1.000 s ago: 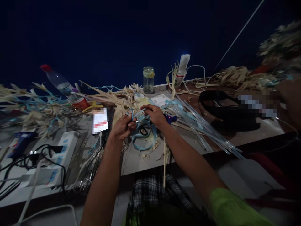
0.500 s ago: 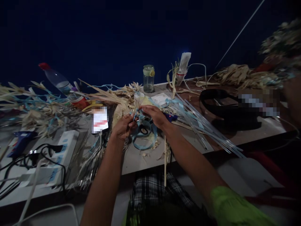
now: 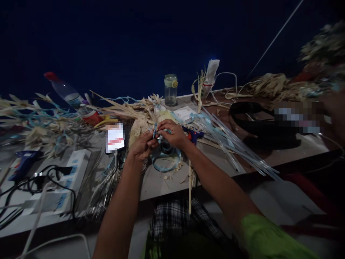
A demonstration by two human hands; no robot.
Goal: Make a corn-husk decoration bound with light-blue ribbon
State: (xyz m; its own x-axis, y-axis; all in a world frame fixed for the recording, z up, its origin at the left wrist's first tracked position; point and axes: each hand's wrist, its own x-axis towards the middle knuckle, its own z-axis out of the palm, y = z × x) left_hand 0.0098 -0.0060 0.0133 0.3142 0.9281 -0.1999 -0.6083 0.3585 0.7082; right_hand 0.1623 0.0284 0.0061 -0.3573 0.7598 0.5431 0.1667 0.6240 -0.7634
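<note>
My left hand [image 3: 144, 145] is closed in a pinch on a thin stem wrapped in blue strip [image 3: 155, 131], with a pale dried-husk flower [image 3: 154, 118] at its top. From the right, my right hand [image 3: 174, 135] meets it, thumb and fingers pinched together at the same blue wrapping. Its fingertips partly hide what they grip. Just below the hands lie a loop of light blue ribbon [image 3: 167, 168] and a dark roll [image 3: 166, 146], partly covered by my right hand. A blue glue gun [image 3: 197, 133] rests right of my right hand.
A phone [image 3: 115, 138], a white power strip [image 3: 72, 176] and another glue gun [image 3: 25, 163] are on the left. Husk flowers [image 3: 51, 129] and a tilted bottle [image 3: 66, 91] lie behind. A jar [image 3: 170, 91] stands at the back; clear sticks [image 3: 239, 147] and a black band [image 3: 258, 133] lie right.
My right hand has drawn slightly down and its fingers have curled in closer to my left fingertips. The glue gun behind it shows more. My left hand stays almost in place.
</note>
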